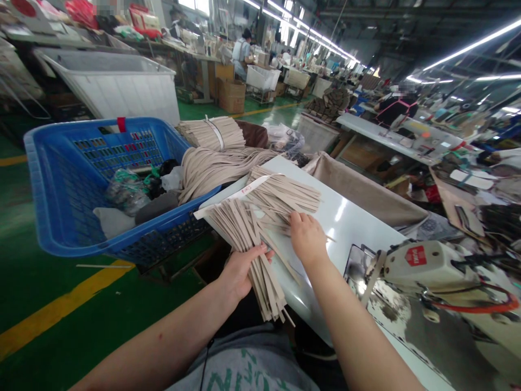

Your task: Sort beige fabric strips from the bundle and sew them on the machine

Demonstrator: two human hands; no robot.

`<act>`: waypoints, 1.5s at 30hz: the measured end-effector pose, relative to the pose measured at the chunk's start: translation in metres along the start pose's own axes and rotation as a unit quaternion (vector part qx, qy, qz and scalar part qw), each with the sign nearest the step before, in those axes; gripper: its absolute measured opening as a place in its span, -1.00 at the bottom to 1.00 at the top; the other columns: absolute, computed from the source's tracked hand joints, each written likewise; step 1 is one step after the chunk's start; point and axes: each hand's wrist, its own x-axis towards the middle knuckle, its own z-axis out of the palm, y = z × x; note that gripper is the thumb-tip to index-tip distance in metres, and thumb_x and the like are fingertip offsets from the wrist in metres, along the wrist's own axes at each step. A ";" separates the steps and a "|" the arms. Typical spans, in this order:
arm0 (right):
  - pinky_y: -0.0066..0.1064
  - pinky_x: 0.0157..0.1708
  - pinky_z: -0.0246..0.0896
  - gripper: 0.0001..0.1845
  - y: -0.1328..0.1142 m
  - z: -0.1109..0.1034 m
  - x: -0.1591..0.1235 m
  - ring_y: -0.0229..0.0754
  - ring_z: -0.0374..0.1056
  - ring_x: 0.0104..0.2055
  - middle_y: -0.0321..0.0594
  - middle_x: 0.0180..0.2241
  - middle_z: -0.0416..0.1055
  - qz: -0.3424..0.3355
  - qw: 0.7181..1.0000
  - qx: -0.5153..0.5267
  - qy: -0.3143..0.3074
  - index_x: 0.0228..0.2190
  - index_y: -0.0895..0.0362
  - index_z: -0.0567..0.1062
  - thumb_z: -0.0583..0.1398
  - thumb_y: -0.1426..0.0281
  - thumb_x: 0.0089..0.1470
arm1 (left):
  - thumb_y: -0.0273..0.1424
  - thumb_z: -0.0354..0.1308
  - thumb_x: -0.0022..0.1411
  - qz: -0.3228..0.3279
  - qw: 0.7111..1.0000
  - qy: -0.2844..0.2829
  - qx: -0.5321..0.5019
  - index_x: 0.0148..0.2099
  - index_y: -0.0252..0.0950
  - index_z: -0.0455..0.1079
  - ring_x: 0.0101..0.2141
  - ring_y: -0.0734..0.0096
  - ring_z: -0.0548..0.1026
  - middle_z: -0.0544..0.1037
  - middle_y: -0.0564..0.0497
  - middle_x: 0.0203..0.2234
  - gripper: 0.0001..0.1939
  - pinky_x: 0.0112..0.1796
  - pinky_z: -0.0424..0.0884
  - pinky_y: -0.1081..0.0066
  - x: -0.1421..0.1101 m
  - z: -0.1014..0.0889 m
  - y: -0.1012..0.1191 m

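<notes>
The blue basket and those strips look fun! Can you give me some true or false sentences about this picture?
1. The left hand grips a bunch of beige strips. True.
2. The right hand is holding scissors. False: it rests on the strips, over a white table top.
3. The blue basket is empty. False: a plastic bag lies inside it.
4. A sewing machine sits to the right of the hands. True.
</notes>
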 end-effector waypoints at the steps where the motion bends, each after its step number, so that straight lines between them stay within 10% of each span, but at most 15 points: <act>1: -0.27 -0.11 0.12 -0.70 -0.004 -0.004 -0.003 -0.02 0.37 -0.11 -0.01 -0.15 0.47 0.022 0.999 0.019 -0.019 -0.07 0.14 0.40 -0.08 0.35 0.41 | -0.60 0.42 -0.04 0.001 1.000 -0.001 0.000 -0.28 -0.41 0.48 -0.36 0.22 0.64 0.61 -0.11 -0.38 -0.76 -0.32 0.60 0.33 0.000 0.000 0.000; 9: -0.44 -0.27 0.12 -0.91 -0.024 -0.010 -0.020 -0.20 0.35 -0.28 -0.20 -0.31 0.49 -0.006 0.959 0.236 -0.155 -0.29 0.17 0.48 0.20 0.42 0.13 | -0.60 0.39 -0.01 0.007 1.000 -0.022 0.009 -0.25 -0.42 0.50 -0.38 0.27 0.62 0.62 -0.10 -0.40 -0.77 -0.36 0.57 0.38 -0.002 0.000 0.000; 24: -0.39 -0.33 0.17 -0.81 -0.045 -0.001 -0.026 -0.14 0.42 -0.27 -0.09 -0.25 0.52 0.070 0.951 0.217 -0.207 -0.27 0.17 0.48 0.17 0.29 0.19 | -0.59 0.39 -0.05 0.012 0.999 -0.020 0.037 -0.26 -0.43 0.49 -0.49 0.29 0.58 0.62 -0.12 -0.46 -0.76 -0.31 0.60 0.26 0.002 0.000 0.000; 36: -0.30 -0.16 0.28 -0.57 -0.033 -0.003 -0.020 -0.01 0.36 0.02 0.01 0.07 0.34 -0.020 0.998 0.027 -0.055 0.18 0.07 0.27 0.00 0.45 0.32 | -0.60 0.35 0.05 -0.016 1.000 0.003 0.016 -0.27 -0.42 0.50 -0.41 0.29 0.62 0.59 -0.06 -0.44 -0.84 -0.36 0.61 0.37 -0.006 -0.005 -0.001; 45: -0.30 -0.20 0.36 -0.72 -0.030 0.014 -0.017 -0.01 0.28 0.02 0.03 -0.04 0.37 -0.079 0.994 -0.005 -0.073 -0.03 0.18 0.43 -0.01 0.51 0.34 | -0.62 0.35 0.05 -0.017 1.000 0.011 0.022 -0.24 -0.37 0.46 -0.39 0.32 0.63 0.60 -0.03 -0.40 -0.79 -0.30 0.62 0.36 -0.003 -0.002 0.000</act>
